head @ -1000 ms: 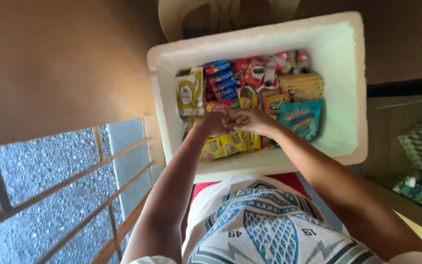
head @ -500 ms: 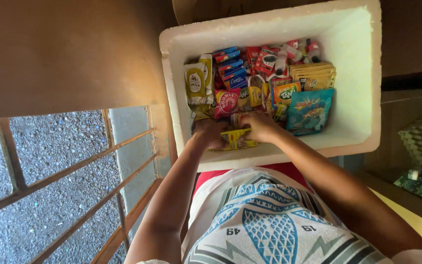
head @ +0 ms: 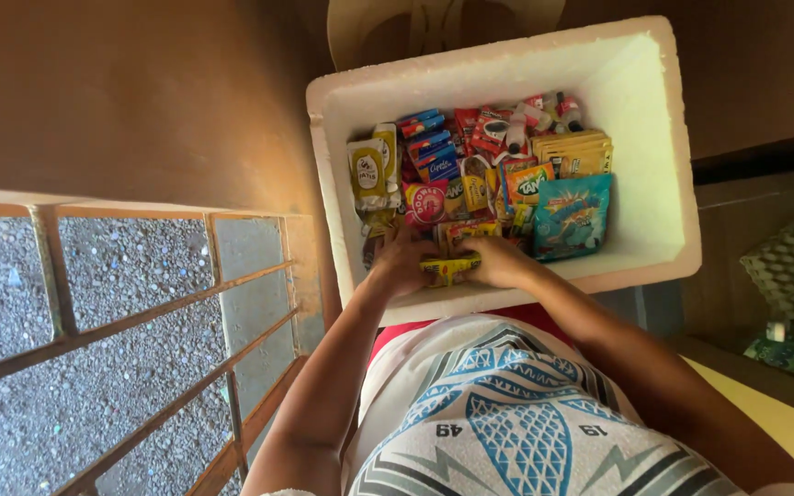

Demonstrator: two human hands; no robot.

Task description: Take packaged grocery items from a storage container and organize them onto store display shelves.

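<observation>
White shirt (blue-grey geometric print), bare forearms

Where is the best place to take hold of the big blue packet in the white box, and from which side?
Probably the blue packet is best pinched at its top edge, from above. It stands upright against the other packets, so its flat top seam faces up and is free.

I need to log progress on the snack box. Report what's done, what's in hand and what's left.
Done: the white foam box already holds rows of packets, among them blue packs and a teal bag. In hand: the left hand and right hand grip a yellow packet at the box's near edge. Left: that packet is not yet set down; bare white space remains along the right side.
</observation>
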